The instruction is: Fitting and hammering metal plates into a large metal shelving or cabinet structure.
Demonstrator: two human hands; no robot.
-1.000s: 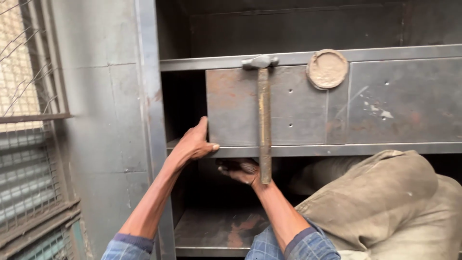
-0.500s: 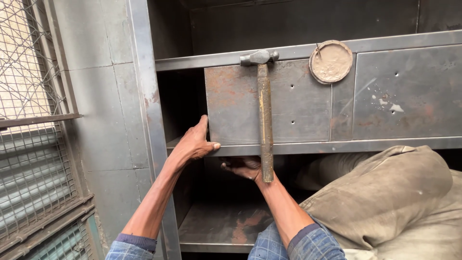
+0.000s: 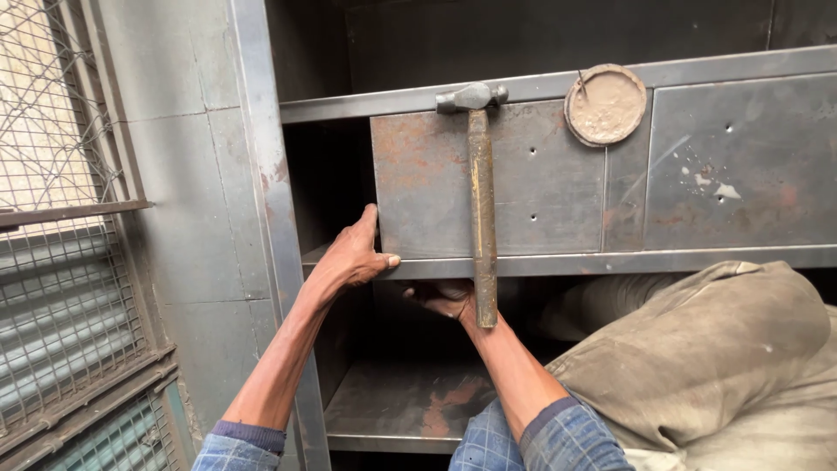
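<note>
Head view: a person is working at a steel cabinet frame (image 3: 261,218), and the step in hand appears to be the seating of a rusty sheet-metal panel (image 3: 427,183) between two horizontal rails. The left hand (image 3: 353,253) is pressing against the panel's left edge, fingers extended and flat along the edge, thumb lying on the lower rail (image 3: 610,260) just below; it is bracing rather than gripping. The right hand (image 3: 449,301) is sitting under that rail, fingers curled beside the lower end of a hammer (image 3: 479,192); whether they are actually closing on the handle cannot be told, since the rail's shadow is hiding them. The hammer is standing upright against the panel, its worn, yellowish wooden handle rising above the right fingers and its dull steel head hooking over the upper rail (image 3: 366,105). A round, dust-caked disc (image 3: 606,105) is leaning on the upper rail, well right of the hammer head. A grey, coarse cloth bundle (image 3: 697,349) is lying right of the right wrist. The next move would probably call for steadying the panel square.
</note>
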